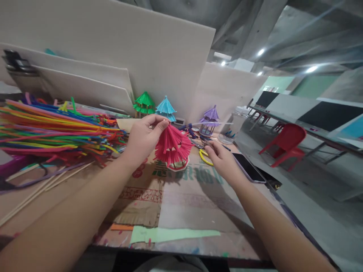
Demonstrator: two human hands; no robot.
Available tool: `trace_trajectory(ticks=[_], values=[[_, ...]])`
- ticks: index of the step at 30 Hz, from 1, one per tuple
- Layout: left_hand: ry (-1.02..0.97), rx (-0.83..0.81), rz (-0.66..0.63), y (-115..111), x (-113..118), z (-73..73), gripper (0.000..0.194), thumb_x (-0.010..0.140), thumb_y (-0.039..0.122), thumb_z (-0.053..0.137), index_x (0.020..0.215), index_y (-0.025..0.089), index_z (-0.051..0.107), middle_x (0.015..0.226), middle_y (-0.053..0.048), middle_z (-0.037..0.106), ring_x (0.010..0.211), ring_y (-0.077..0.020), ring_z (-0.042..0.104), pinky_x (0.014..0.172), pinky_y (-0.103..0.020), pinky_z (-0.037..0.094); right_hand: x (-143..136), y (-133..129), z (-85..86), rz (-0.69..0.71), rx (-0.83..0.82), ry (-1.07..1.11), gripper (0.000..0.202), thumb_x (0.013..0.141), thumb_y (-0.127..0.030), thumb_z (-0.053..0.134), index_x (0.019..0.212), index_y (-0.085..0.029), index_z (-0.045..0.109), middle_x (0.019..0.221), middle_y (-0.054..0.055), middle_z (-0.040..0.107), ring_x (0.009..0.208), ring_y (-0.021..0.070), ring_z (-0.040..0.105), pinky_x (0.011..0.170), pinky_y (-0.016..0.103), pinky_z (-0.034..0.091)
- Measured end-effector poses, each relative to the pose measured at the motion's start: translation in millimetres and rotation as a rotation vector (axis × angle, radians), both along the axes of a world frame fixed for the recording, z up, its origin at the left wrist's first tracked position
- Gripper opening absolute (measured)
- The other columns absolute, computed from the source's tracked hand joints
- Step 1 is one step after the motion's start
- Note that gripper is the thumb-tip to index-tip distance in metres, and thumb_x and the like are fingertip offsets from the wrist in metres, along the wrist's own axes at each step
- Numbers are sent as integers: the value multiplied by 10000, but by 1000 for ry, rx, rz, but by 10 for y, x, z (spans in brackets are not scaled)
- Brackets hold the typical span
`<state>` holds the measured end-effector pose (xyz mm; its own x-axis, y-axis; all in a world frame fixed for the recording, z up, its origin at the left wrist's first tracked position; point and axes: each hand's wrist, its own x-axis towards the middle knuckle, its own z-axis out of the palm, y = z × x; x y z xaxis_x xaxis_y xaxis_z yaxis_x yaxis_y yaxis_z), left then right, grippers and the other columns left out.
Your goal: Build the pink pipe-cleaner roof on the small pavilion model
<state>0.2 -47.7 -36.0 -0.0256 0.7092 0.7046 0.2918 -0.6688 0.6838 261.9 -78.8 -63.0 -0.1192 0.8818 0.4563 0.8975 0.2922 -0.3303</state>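
Note:
A small red pavilion model [173, 145] with a two-tiered pleated roof stands in front of me on the cardboard. The tip of its roof is pinched between the thumb and fingers of my left hand [144, 136]. To its right, my right hand [219, 155] has its fingers closed at a pair of scissors [205, 158] with yellow handles, lying low over the table. The hand partly hides the scissors. Behind stand similar models in green [144, 102], light blue [166, 108] and purple [210, 118].
A large bundle of coloured pipe cleaners [56, 132] lies left, with thin wooden sticks [48, 185] before it. A glue gun [190, 129] with a clear stick lies behind the red model. A phone [248, 168] rests near the right edge; white boards [167, 49] stand behind.

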Motion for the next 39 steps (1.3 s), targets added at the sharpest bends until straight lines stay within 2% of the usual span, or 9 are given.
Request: trace_trajectory(ticks=[3, 6, 9, 12, 16, 23, 27, 35, 39], values=[[4, 15, 0, -6, -2, 8, 253, 919, 393, 617, 935, 172, 740, 969, -50, 760, 926, -194, 679, 822, -266, 516, -101, -120, 77, 124, 59, 164, 308, 959, -403, 504, 1093, -163, 644, 773, 26, 628, 692, 182, 569, 644, 284, 445], [15, 11, -42, -5, 19, 9, 265, 924, 385, 608, 963, 158, 740, 988, -60, 762, 934, -193, 685, 832, -266, 522, -165, -179, 65, 137, 116, 212, 346, 958, -396, 515, 1190, -153, 598, 817, 35, 629, 702, 180, 565, 643, 287, 455], [38, -14, -64, -2, 44, 4, 280, 913, 385, 609, 978, 143, 733, 1005, -76, 760, 929, -199, 684, 802, -265, 529, -180, -175, 20, 147, 148, 135, 336, 964, -367, 511, 1195, -145, 611, 922, 85, 668, 765, 202, 599, 679, 311, 482], [41, -41, -53, -23, 69, 0, 293, 896, 410, 619, 973, 153, 737, 990, -74, 760, 923, -208, 681, 767, -268, 534, -185, -168, -14, 165, 169, 63, 354, 988, -351, 473, 1245, -156, 618, 1069, 131, 711, 933, 249, 653, 788, 359, 512], [17, -9, -44, -101, 117, 5, 285, 901, 431, 616, 931, 181, 749, 945, -61, 763, 920, -214, 686, 783, -286, 544, -196, -237, 25, 145, 200, -44, 400, 1025, -342, 402, 1337, -172, 587, 1232, 137, 706, 1087, 269, 663, 882, 384, 512], [53, 16, -17, -191, 173, 9, 244, 916, 388, 600, 932, 197, 749, 980, -48, 771, 947, -208, 691, 814, -284, 549, -188, -346, 133, 168, 229, -94, 367, 1037, -307, 388, 1291, -197, 628, 1223, 93, 726, 1072, 245, 684, 884, 351, 514], [44, 39, 4, -185, 162, -13, 245, 927, 378, 594, 975, 190, 745, 1008, -49, 770, 938, -198, 693, 826, -278, 537, -212, -326, 61, 130, 227, -104, 396, 1037, -332, 380, 1323, -175, 605, 1252, 108, 713, 1101, 259, 677, 896, 366, 521], [87, 57, 2, -155, 160, -44, 228, 937, 359, 577, 963, 190, 729, 1023, -42, 766, 985, -203, 681, 918, -301, 507, -263, -284, -99, 109, 139, -100, 377, 1027, -358, 397, 1271, -189, 630, 1191, 127, 728, 1036, 288, 693, 830, 385, 533], [87, 82, -36, -130, 162, -81, 232, 943, 373, 580, 960, 191, 722, 1046, -48, 761, 994, -205, 683, 950, -323, 501, -237, -285, -71, 171, 224, -87, 390, 1033, -342, 389, 1326, -221, 615, 1243, 112, 715, 1101, 283, 683, 883, 401, 540]])
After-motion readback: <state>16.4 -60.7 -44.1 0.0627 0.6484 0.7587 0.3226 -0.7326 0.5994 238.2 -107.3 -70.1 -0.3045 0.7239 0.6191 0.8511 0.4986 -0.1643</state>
